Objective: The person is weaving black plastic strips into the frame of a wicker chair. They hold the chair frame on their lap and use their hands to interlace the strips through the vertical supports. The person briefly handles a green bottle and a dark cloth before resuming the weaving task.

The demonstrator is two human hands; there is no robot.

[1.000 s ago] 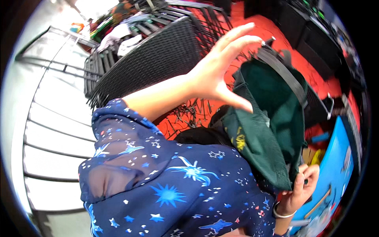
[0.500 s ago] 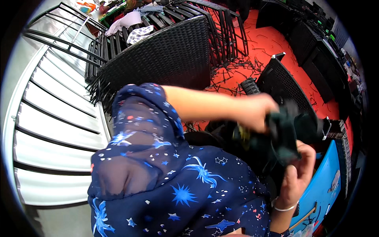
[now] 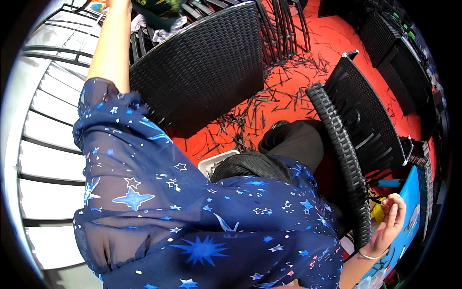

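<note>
My left arm is stretched out to the far left, and my left hand [image 3: 119, 5] is partly cut off by the upper edge. It grips a dark green cloth [image 3: 161, 14] with a yellow pattern, hanging over a stack of black frames. At the lower right, my right hand [image 3: 389, 224] is beside the blue tabletop [image 3: 409, 200], its fingers loosely bent and apart. Next to those fingertips is a yellow object [image 3: 378, 210] whose kind I cannot make out. A curved black woven furniture piece [image 3: 339, 139] stands upright between my knees and that hand.
A large black woven panel [image 3: 202, 62] leans in front of stacked black metal frames [image 3: 281, 29]. Cut black strips [image 3: 262, 103] litter the red floor. Another woven piece [image 3: 365, 111] stands at the right. A white tray [image 3: 204, 164] is by my lap; white slats [image 3: 50, 159] line the left.
My left hand has swung from the right side up to the far left with the cloth. My right hand has let go of the cloth and moved right, toward the blue tabletop.
</note>
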